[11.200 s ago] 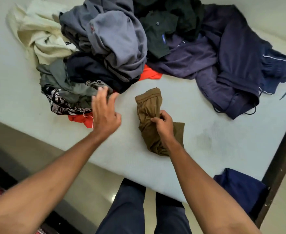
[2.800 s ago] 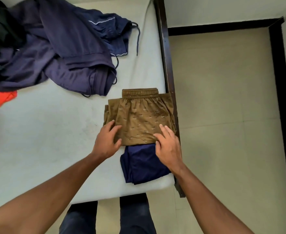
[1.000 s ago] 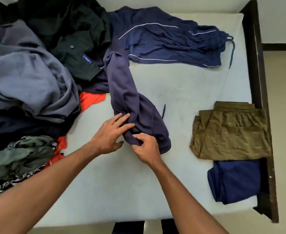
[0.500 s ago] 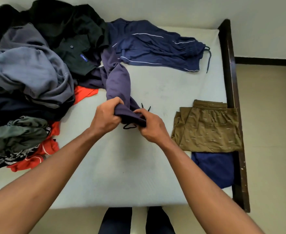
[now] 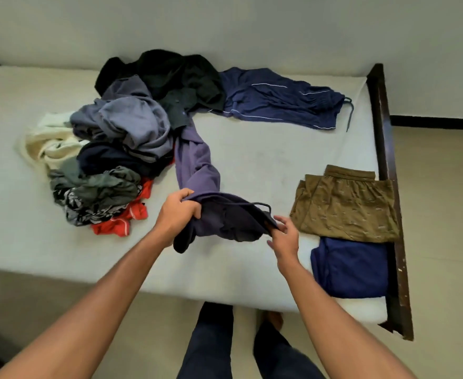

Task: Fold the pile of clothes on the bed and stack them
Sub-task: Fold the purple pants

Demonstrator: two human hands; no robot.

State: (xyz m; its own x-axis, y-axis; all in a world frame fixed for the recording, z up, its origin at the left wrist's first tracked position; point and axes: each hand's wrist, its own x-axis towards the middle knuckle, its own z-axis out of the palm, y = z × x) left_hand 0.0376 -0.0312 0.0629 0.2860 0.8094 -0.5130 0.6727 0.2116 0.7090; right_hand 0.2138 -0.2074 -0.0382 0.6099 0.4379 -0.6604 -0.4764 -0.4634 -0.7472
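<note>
Left hand (image 5: 177,214) clenched purple trousers (image 5: 197,165), right hand (image 5: 283,240) pinched their edge; I feared leg, buried under pile (image 5: 121,138) at 11 o'clock, dragging it.

Bed (image 5: 252,165): pale bare mattress, dark wood frame (image 5: 386,187) along the 3 o'clock edge.
Pile (image 5: 121,160), 10 o'clock: loose heap of grey, black, green and patterned cloth. Cream piece (image 5: 50,140) on its 9 o'clock side, red piece (image 5: 110,228) at its 6 o'clock edge.
Track pants (image 5: 279,98), 1 o'clock: navy, white piping, spread flat, touching the pile.
Purple garment (image 5: 197,165): runs from the pile toward 6 o'clock, near end raised off the mattress.
Olive shorts (image 5: 345,206), 3 o'clock: folded, beside the frame.
Blue garment (image 5: 350,266), 4 o'clock: folded, touching the shorts' near edge.
</note>
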